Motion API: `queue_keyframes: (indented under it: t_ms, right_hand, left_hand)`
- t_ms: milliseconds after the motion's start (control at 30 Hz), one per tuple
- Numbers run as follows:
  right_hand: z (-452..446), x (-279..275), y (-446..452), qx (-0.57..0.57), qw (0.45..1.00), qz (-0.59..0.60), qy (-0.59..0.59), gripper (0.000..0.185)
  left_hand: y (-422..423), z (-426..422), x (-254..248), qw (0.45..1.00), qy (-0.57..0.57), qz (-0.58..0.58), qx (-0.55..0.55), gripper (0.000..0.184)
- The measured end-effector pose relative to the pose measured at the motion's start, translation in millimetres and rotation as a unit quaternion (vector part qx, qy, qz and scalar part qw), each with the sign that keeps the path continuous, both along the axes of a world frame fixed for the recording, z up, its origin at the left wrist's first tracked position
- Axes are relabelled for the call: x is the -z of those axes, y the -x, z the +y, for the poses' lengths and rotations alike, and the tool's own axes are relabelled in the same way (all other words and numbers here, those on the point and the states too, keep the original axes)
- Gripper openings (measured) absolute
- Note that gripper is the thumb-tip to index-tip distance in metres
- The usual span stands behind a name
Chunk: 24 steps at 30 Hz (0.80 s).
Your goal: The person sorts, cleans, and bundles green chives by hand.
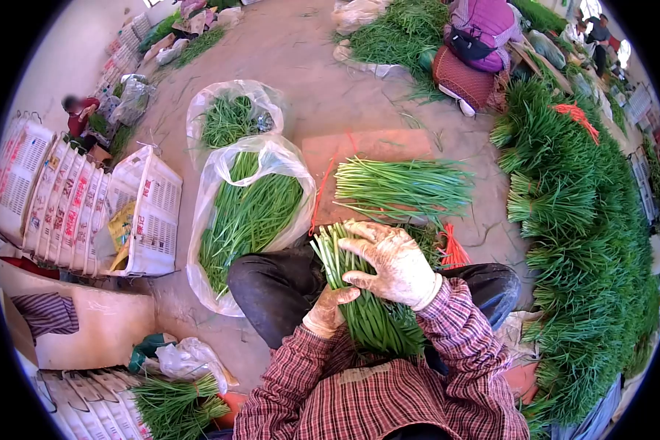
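Observation:
A bundle of long green stalks (378, 319) with pale ends lies over my lap, its pale ends pointing up and to the left. My left hand (330, 309), in a stained white glove, is wrapped round the bundle's left side. Across its upper part rests my right hand (392, 265), gloved too, with its fingers spread over the pale ends. Just beyond, more stalks (403, 187) lie loosely side by side on a reddish board (367, 143). Red ties (453, 248) are beside my right knee.
Two clear plastic bags (205, 213) of greens stand ahead to the left. White crates (154, 213) are stacked at far left. Tied green bunches (579, 242) form a long row at right. Purple and red bundles (469, 77) sit at upper right. A person (81, 114) sits at upper left.

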State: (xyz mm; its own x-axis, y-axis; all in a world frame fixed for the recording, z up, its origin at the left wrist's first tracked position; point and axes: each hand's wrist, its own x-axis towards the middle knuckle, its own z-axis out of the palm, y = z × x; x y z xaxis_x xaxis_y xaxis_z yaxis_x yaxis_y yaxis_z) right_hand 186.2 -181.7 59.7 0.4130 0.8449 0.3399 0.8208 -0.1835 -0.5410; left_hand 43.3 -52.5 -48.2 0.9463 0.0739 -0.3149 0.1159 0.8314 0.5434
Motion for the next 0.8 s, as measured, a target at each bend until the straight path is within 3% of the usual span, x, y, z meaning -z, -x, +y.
queue_keyframes:
  t_ms: [133,400,567,667,800]
  right_hand:
    - [-3,4,0,0.024,0.999,0.012,0.047,0.051]
    - [-2,6,6,0.046,0.998,-0.006,0.034,0.048]
    - [-6,18,3,0.039,0.988,0.144,0.032,0.028]
    - [-8,19,3,0.044,0.992,0.114,0.042,0.024]
    - [-8,16,7,0.07,0.997,0.035,0.006,0.021]
  left_hand:
    - [4,4,9,0.99,0.134,-0.043,0.022,0.073]
    - [2,-2,-3,0.995,0.093,-0.03,0.02,0.069]
    - [-2,-7,-23,0.986,0.112,-0.107,0.059,0.071]
    - [-3,-11,-29,0.989,0.1,-0.101,0.036,0.068]
    - [4,-8,4,0.993,0.112,-0.035,0.03,0.06]
